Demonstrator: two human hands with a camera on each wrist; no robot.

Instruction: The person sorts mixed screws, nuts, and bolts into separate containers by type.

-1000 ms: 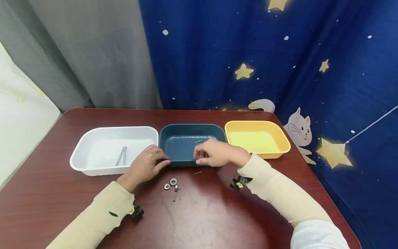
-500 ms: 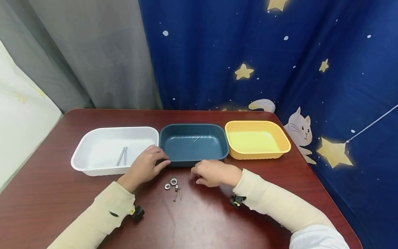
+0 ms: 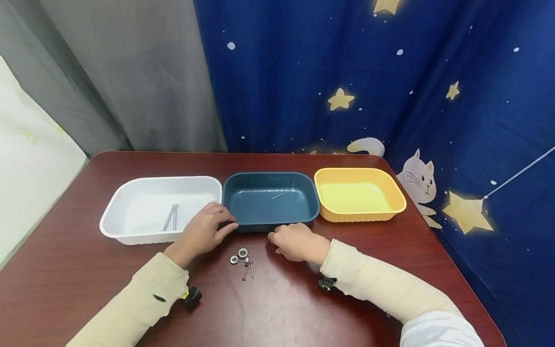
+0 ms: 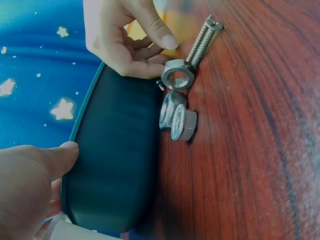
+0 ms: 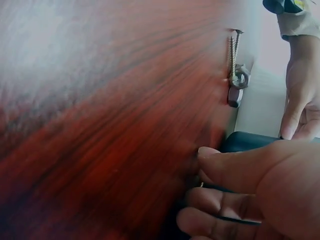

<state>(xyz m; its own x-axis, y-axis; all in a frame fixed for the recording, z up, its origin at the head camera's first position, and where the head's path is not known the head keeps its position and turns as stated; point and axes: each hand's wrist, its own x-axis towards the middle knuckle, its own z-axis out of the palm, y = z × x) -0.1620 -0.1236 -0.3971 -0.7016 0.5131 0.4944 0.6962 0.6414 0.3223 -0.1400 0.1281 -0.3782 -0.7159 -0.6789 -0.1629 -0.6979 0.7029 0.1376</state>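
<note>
In the head view my left hand [image 3: 203, 232] pinches the front left rim of a dark blue plastic bin [image 3: 243, 224], thumb outside and fingers over the edge. My right hand [image 3: 297, 242] is low over the table by that bin's front, fingers curled down. A small screw [image 5: 201, 185] shows only its tip between that thumb and forefinger in the right wrist view; its rest is hidden. Left of this hand lie two brass-coloured screws [image 3: 248, 271] and metal nuts, including a hex nut [image 4: 177, 75] and a flange nut [image 4: 184, 125].
A white bin [image 3: 108, 224] at the left holds long bolts [image 3: 170, 218]. One small screw [image 3: 276, 196] lies in the dark blue bin. A yellow bin [image 3: 360, 217] stands to its right. All stand on a dark red wooden table [image 3: 260, 313] before curtains [image 3: 277, 86].
My right hand has moved from over the dark blue bin down to the table in front of it, covering the lone screw there. My left hand stays on the rim.
</note>
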